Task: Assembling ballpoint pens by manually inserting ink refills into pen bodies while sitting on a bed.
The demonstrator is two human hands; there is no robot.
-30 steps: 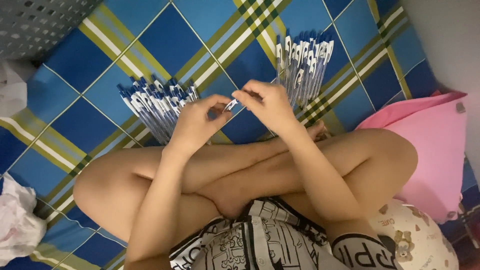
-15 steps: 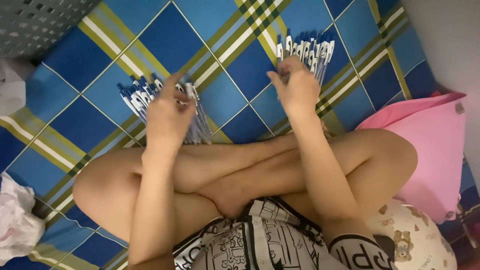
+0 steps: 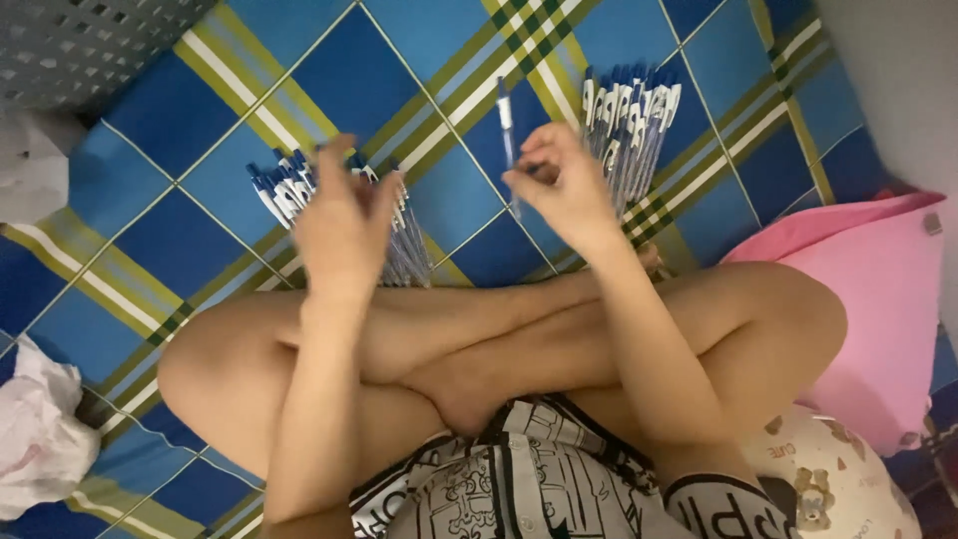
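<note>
Blue pens (image 3: 299, 195) half-hidden, left hand (image 3: 341, 228) blurred

Glossy plastic pens (image 3: 624, 125), matt woven plaid mat (image 3: 419, 60), soft pink cloth cushion (image 3: 878, 299)

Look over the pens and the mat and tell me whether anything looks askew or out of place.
Nothing stands out. The left pile of pens is fanned out loosely under the left hand, while the right pile of pens lies in a neat row. The right hand holds one pen upright. Crumpled white plastic lies at the mat's edge.
</note>
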